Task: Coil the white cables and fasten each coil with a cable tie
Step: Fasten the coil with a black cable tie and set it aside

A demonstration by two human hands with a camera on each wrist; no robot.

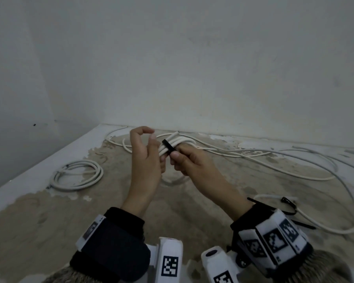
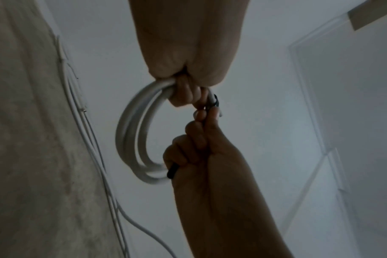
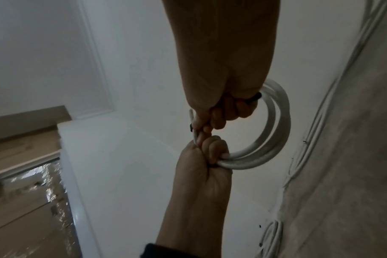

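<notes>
Both hands hold a small coil of white round cable (image 1: 175,142) up over the middle of the worn beige tabletop (image 1: 119,201). The left hand (image 1: 146,160) curls its lower fingers round the strands, forefinger and thumb arched apart above. The right hand (image 1: 189,162) pinches the black plastic cable tie (image 1: 168,148) wrapped across the coil; a finished white coil (image 1: 77,177) lies far left, loose white cable (image 1: 284,162) trails right.
</notes>
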